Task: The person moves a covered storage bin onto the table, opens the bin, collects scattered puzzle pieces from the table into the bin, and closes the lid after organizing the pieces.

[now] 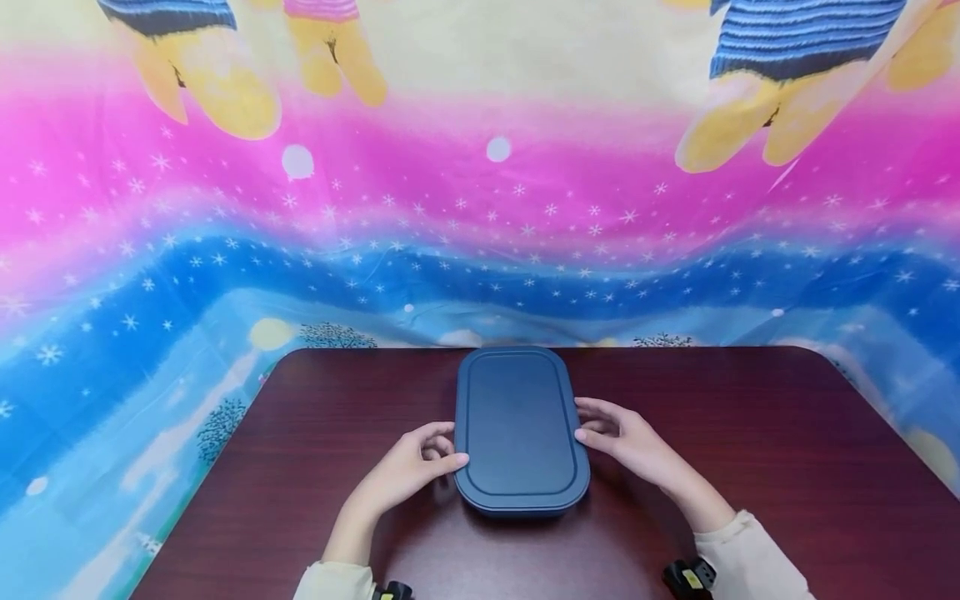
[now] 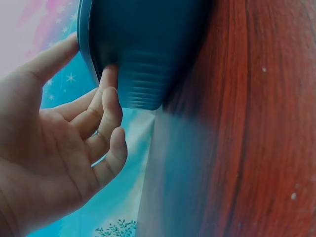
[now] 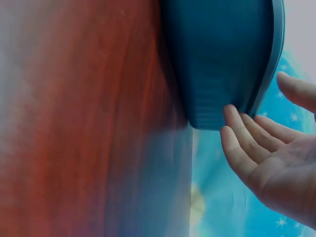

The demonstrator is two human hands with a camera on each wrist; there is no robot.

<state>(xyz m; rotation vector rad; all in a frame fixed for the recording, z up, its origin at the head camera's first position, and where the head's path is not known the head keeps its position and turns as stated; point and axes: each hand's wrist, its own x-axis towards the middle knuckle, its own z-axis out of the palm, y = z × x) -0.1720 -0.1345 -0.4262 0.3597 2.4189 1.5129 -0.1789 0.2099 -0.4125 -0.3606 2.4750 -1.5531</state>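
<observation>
A dark blue lidded box (image 1: pixel 517 417) with rounded corners stands on the table, lid uppermost. Ribbed grooves run along its side wall (image 2: pixel 145 74) in the left wrist view. My left hand (image 1: pixel 412 462) grips the box's left edge near the front corner, thumb on the lid's rim and fingertips against the wall below it. On the opposite side, my right hand (image 1: pixel 626 433) reaches the right edge, its thumb at the rim. Seen from the right wrist, its fairly straight fingers (image 3: pixel 247 140) touch the wall under the rim. The lid hides whatever is inside.
The dark red wooden table (image 1: pixel 360 383) has rounded far corners. Behind it and along both sides hangs a printed cloth (image 1: pixel 420 192) in pink and blue with snowflakes. Black wrist devices (image 1: pixel 688 577) show by both pale sleeves.
</observation>
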